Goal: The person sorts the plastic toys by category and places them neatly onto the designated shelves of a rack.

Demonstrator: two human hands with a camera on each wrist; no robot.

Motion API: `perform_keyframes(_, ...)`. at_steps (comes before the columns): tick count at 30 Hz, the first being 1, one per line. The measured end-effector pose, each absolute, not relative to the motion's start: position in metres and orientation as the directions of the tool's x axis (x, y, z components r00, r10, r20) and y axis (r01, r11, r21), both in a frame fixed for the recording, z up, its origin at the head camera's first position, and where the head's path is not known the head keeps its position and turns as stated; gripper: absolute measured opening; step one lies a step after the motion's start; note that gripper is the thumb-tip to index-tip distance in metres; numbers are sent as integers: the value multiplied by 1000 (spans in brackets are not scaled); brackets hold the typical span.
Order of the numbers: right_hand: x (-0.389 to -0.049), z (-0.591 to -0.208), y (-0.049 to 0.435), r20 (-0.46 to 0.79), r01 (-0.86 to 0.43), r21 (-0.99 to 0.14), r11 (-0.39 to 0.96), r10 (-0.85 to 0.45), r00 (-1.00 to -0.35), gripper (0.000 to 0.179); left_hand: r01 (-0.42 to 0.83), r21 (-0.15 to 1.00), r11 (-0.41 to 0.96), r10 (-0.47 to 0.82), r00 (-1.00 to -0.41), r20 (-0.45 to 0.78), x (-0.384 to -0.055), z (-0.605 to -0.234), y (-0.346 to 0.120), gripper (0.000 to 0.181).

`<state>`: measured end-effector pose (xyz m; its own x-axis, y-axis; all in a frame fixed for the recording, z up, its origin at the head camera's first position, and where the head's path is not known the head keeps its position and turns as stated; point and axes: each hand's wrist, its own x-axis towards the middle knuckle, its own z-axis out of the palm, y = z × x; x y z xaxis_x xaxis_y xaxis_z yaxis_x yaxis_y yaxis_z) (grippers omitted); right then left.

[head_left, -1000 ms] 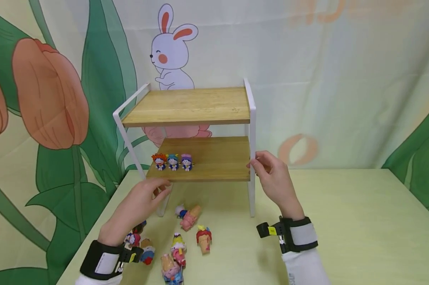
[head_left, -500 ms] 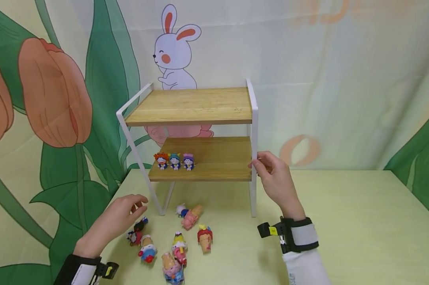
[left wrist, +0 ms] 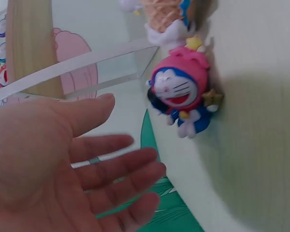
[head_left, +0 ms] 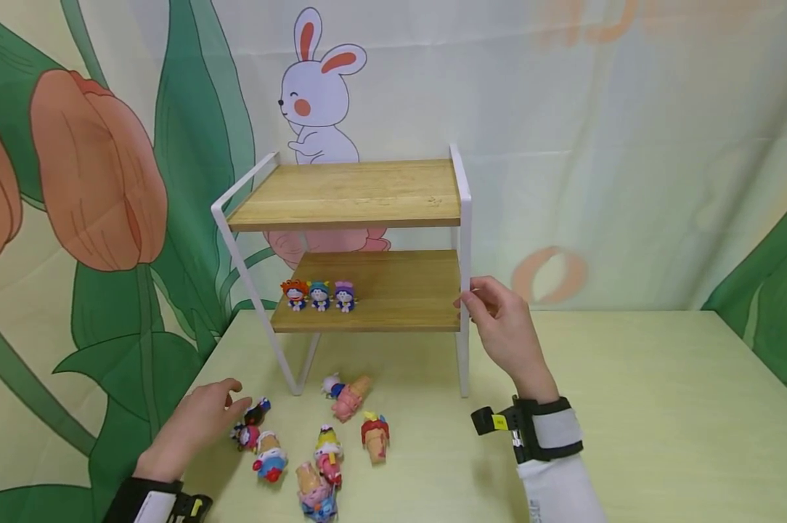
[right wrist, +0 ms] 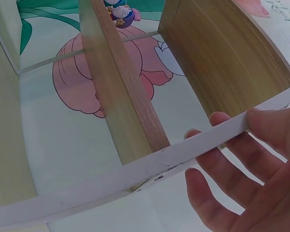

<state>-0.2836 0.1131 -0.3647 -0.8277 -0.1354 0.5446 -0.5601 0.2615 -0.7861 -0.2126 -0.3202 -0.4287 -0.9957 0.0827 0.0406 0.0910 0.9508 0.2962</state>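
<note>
My left hand (head_left: 191,428) hovers at the table's left side with its fingers apart and nothing in them. Just right of it lies a small cat figurine in a pink hood (left wrist: 181,89), its painted face and gold star visible in the left wrist view. A dark figurine (head_left: 258,412) lies right behind that one. With thumb and fingers, my right hand (head_left: 507,330) holds the right white upright (head_left: 465,254) of a two-tier wooden shelf rack. On its lower board (head_left: 400,290) stand three small figurines (head_left: 320,296) in a row at the left.
Several more toys lie in front of the rack: an ice-cream-cone figurine (head_left: 271,457), a yellow-topped figurine (head_left: 329,454), a red-topped cone (head_left: 375,437) and a pink cone (head_left: 351,399). The rack's left leg (head_left: 289,370) stands near the left hand. A printed curtain (head_left: 629,181) hangs behind the table.
My left hand has moved from the lower board's left front corner down and left to beside the loose figurines. The right hand stays on the upright.
</note>
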Motion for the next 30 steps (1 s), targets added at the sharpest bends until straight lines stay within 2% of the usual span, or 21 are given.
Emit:
perform_keyframes(9, -283, -363, 115, 548, -561, -785, 264, -127, -827, 13, -38, 301, 953, -11, -996, -91, -216, -437, -315, 61)
perform_keyframes(18, -283, -364, 114, 552, -566, -783, 259, -133, -823, 14, -172, 320, 932, -120, -977, -174, -215, -446, -305, 46)
perform_keyframes(30, -285, -366, 116, 553, -567, -785, 248, -130, -823, 16, -219, 323, 921, -174, -971, -164, -219, -451, -290, 40)
